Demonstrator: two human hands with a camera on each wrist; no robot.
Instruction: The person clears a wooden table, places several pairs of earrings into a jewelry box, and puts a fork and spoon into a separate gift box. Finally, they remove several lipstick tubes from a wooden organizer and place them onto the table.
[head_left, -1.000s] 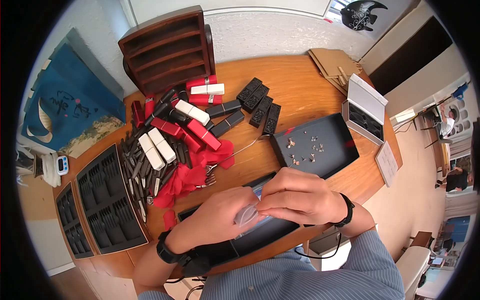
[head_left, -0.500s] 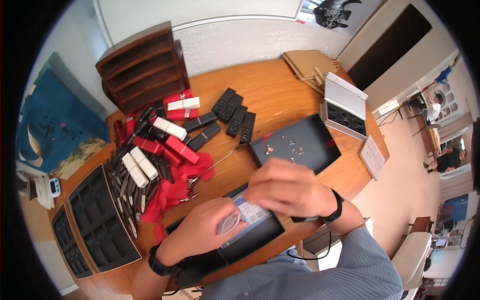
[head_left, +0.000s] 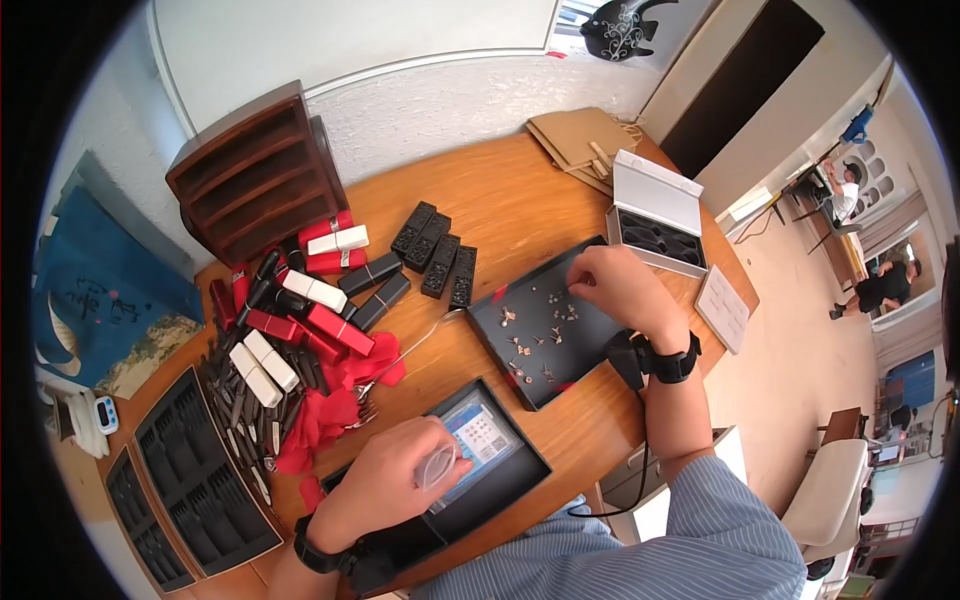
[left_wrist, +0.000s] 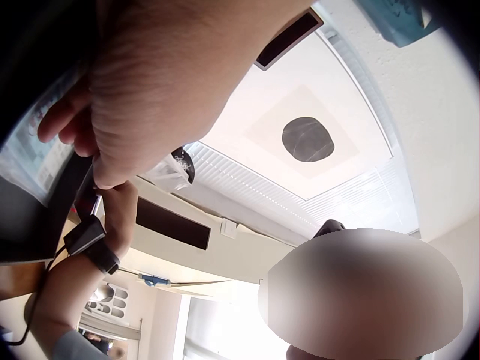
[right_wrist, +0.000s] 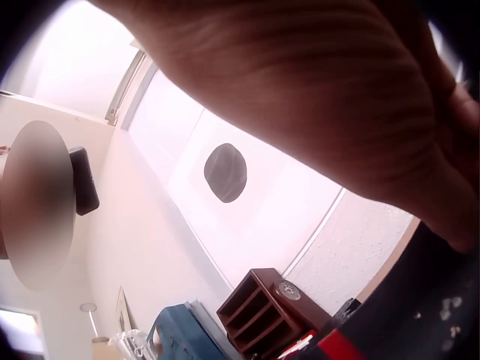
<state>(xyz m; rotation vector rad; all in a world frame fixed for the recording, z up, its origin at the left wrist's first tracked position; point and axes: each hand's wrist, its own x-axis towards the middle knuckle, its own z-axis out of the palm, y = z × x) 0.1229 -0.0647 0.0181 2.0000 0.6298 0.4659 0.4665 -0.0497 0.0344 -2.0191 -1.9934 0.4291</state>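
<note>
My left hand (head_left: 395,472) grips a small clear plastic bag (head_left: 437,466) over the near black tray (head_left: 530,462), where a clear packet with a blue-and-white label (head_left: 482,440) lies. The left wrist view shows my left hand (left_wrist: 157,90) beside that packet (left_wrist: 41,150). Over the far black tray (head_left: 590,345), my right hand (head_left: 630,292) has curled fingers, thumb and index fingertips close together; whether they pinch something tiny cannot be seen. Small metallic earring-like pieces (head_left: 547,374) and clear bits lie in that tray. My right hand (right_wrist: 315,97) partly hides it in the right wrist view.
Left of the trays lie red, white and black cases (head_left: 340,330), red cloth (head_left: 315,420) and cutlery. Black inserts (head_left: 185,480) stand at far left, a wooden rack (head_left: 255,180) behind. Carved black blocks (head_left: 440,265), an opened white box (head_left: 660,240) and brown bags (head_left: 580,140) are farther back.
My right hand has left the bag at my left hand and moved up and right to the far tray. The left hand still grips the bag. The head view has shifted.
</note>
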